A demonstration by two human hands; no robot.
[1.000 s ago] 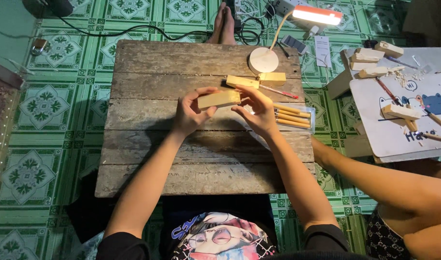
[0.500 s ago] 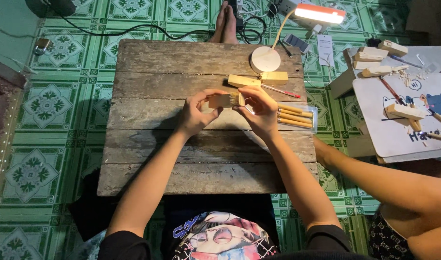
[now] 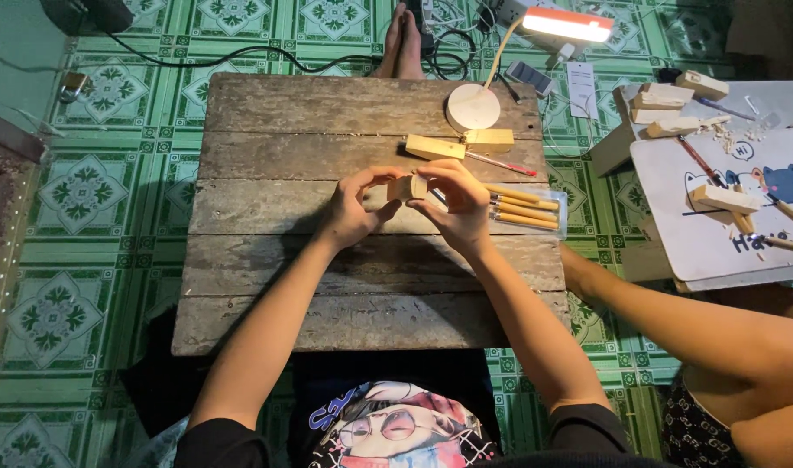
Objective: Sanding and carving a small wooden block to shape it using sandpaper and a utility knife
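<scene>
My left hand [image 3: 351, 212] and right hand [image 3: 459, 208] over the plank surface [image 3: 266, 260], fingers of both clamped on a small wood block [image 3: 407, 187] held between them, carving tools [image 3: 522, 208] just right

Sharp, dim picture; glaring desk lamp [image 3: 566, 23] lights the wooden table [image 3: 344, 113].

pale wood block [image 3: 406, 187] (end-on), held aloft

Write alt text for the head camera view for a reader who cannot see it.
Both hands, the left hand and right hand, hold a small wooden block above a weathered plank table. Beyond them lie two more wood blocks, a red pencil, a tray of wood-handled carving tools and a lit desk lamp.
</scene>
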